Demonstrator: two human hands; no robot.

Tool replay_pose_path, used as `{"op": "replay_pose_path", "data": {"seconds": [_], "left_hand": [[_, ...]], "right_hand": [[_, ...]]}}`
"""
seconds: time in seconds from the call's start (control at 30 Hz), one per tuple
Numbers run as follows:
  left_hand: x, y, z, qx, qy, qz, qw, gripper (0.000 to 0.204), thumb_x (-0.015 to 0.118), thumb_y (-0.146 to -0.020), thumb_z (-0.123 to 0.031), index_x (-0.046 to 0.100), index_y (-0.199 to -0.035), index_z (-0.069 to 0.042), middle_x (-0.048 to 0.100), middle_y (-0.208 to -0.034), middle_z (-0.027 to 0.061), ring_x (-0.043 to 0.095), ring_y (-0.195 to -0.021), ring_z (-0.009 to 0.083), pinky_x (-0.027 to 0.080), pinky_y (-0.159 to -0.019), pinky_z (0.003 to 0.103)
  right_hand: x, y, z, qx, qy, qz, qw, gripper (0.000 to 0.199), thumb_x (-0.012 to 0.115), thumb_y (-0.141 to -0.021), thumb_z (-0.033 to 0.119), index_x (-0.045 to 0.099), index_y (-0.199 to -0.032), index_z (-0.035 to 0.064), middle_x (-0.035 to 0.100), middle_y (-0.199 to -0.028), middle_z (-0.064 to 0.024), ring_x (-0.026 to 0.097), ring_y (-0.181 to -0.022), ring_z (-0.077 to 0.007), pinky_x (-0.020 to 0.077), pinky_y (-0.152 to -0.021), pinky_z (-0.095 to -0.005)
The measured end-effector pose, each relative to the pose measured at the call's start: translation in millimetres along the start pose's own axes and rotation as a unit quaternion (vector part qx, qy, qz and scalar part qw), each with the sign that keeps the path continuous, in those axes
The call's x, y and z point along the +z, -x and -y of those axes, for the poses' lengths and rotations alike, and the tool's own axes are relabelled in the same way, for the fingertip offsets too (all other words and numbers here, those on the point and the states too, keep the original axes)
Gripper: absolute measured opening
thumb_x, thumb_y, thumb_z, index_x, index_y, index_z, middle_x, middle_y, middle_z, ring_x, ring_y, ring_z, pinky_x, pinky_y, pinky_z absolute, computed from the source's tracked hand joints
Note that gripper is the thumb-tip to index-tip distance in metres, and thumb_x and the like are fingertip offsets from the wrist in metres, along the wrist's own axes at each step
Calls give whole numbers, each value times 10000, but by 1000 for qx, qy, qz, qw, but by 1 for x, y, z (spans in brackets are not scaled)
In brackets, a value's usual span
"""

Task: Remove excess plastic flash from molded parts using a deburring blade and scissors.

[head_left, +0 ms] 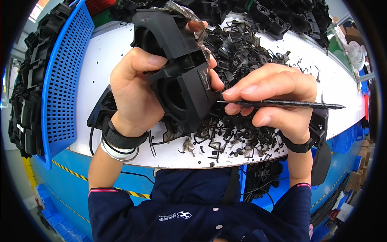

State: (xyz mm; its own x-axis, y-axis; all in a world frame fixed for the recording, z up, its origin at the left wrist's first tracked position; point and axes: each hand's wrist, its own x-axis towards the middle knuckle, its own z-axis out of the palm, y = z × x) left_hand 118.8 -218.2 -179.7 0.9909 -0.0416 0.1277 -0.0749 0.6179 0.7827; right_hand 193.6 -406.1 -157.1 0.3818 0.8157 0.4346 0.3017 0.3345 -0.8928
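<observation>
My left hand (pixel 135 86) grips a black moulded plastic part (pixel 177 68) with two large round openings, thumb on its near side and fingertips showing round its far right edge. Thin, film-like plastic flash (pixel 197 24) hangs from its upper right edge. Between thumb and fingers my right hand (pixel 278 90) pinches a slim knife-like tool (pixel 286 105), its handle wrapped in black. The tool lies nearly level, with its thin metal tip close to the part's lower right edge; whether the two touch I cannot tell.
A pile of black plastic scraps (pixel 250 129) covers the middle of the white table (pixel 100 52). On the left leans a blue perforated basket (pixel 64 84) beside stacked black parts (pixel 30 88). More black parts (pixel 274 20) are heaped along the back. A small white fan (pixel 356 54) stands far right.
</observation>
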Motion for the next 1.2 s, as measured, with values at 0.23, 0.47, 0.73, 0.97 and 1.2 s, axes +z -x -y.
{"op": "replay_pose_path", "data": {"seconds": [0.23,0.47,0.73,0.97,1.2], "left_hand": [[0,0,1,10,-1,-12,1000,689,424,-678,-325,263,-1238,42,492,-924,212,544,-771,312,456,-712,371],[1,1,0,32,-7,-41,999,675,409,-665,-285,271,-1246,30,505,-985,219,547,-834,327,445,-780,396],[-3,5,4,55,38,-68,995,544,384,-687,-184,351,-1182,39,522,-1008,222,534,-916,317,409,-852,404],[3,2,6,94,39,-48,994,522,381,-695,-166,365,-1163,64,554,-930,216,554,-873,307,421,-826,381],[7,8,9,-24,24,16,999,485,388,-641,-266,486,-959,87,558,-808,207,568,-649,326,457,-647,383]], "right_hand": [[-1,-4,-1,-27,93,29,995,235,660,-661,12,603,-887,-11,612,-854,-201,618,-695,-230,512,-625,-301],[-1,-4,9,-11,222,22,975,217,638,-650,-29,604,-865,-18,621,-868,-181,612,-700,-207,488,-630,-276],[5,-5,0,-21,245,-16,969,203,604,-682,-68,601,-880,-23,622,-889,-167,609,-751,-197,482,-654,-269],[6,-1,1,-13,279,-59,958,215,587,-709,-75,591,-921,-40,622,-885,-172,597,-669,-138,478,-599,-222],[-11,-3,-1,85,265,-229,933,155,585,-765,42,632,-909,8,618,-735,-42,547,-629,-52,393,-544,-147]]}}
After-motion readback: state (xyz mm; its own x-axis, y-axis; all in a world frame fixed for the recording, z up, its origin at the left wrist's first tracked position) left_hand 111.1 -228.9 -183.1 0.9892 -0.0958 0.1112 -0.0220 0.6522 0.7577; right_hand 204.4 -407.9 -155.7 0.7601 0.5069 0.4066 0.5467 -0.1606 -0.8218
